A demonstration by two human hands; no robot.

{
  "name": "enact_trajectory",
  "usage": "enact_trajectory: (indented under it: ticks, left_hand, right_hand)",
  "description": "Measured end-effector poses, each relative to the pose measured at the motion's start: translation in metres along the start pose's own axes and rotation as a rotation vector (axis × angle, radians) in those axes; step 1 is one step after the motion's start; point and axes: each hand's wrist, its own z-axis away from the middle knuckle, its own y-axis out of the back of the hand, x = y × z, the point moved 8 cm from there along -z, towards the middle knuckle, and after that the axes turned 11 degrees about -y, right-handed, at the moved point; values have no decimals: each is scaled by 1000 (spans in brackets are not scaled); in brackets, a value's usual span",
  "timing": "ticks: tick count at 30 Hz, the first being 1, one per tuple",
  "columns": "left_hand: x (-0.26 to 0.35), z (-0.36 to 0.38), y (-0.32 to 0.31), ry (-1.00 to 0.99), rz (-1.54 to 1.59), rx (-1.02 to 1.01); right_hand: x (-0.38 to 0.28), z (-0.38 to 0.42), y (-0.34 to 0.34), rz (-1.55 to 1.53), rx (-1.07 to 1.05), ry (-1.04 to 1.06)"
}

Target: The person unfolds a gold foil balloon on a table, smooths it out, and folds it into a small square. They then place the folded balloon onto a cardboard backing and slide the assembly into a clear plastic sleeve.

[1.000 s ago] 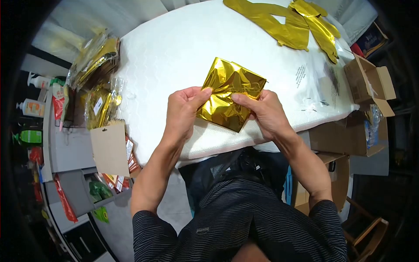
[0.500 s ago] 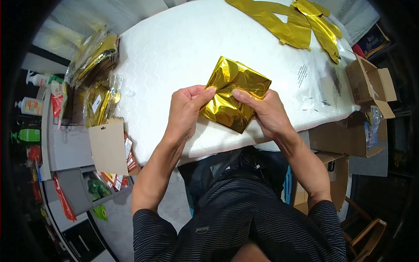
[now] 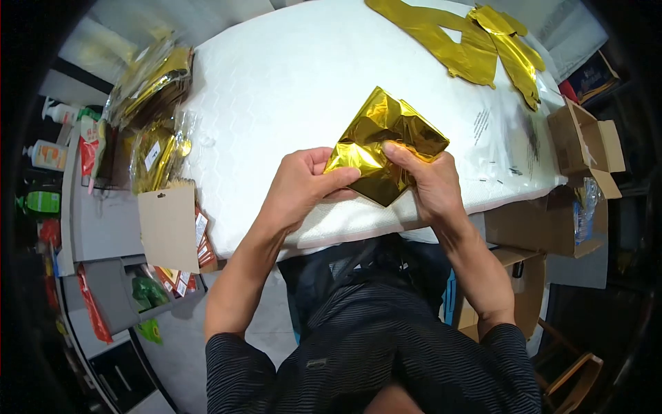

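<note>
A folded, shiny gold foil sheet (image 3: 376, 131) is held between both hands above the near part of the white padded table (image 3: 255, 90). My left hand (image 3: 300, 183) pinches its lower left edge, thumb on top and fingers underneath. On the right side of the foil, my right hand (image 3: 431, 179) grips it with the thumb pressed on the top face and the fingers hidden behind. The foil is creased around the right thumb. Flat gold foil pieces (image 3: 452, 45) lie at the table's far right.
Plastic-wrapped gold packets (image 3: 152, 86) are piled at the left, above a cardboard piece (image 3: 169, 228). Clear plastic (image 3: 507, 145) lies on the table's right side. Open cardboard boxes (image 3: 576, 134) stand at the right edge. Bottles (image 3: 47, 155) line the far left.
The foil has shifted right relative to the table and turned slightly. My left thumb has moved down to its lower left edge, and my right hand has moved a little lower.
</note>
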Motion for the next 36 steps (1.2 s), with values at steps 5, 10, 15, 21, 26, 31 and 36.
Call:
enact_trajectory:
  ticks: [5,10,15,21,26,31,36]
  left_hand:
    - [-1,7,-3,27,-30,-29]
    - [0,7,-4,39,-47,-70]
    - [20,3,-11,-92,-168,-185]
    - [29,-1,-26,-214,-406,-201]
    - [20,10,-35,-564,-730,-145]
    - [16,39,-26,-418,-651,-109]
    - [38,102,57,-546,-608,211]
  right_hand:
    - [-2,8,-3,-95,-44,15]
    - [-3,22,-3,-187,-84,2]
    - [9,40,-2,-128,-100,-55]
    - [35,55,14,-98,-32,-105]
    - [39,67,19,34,169,45]
    - [55,75,17,0,107,92]
    - [65,85,25,29,67,122]
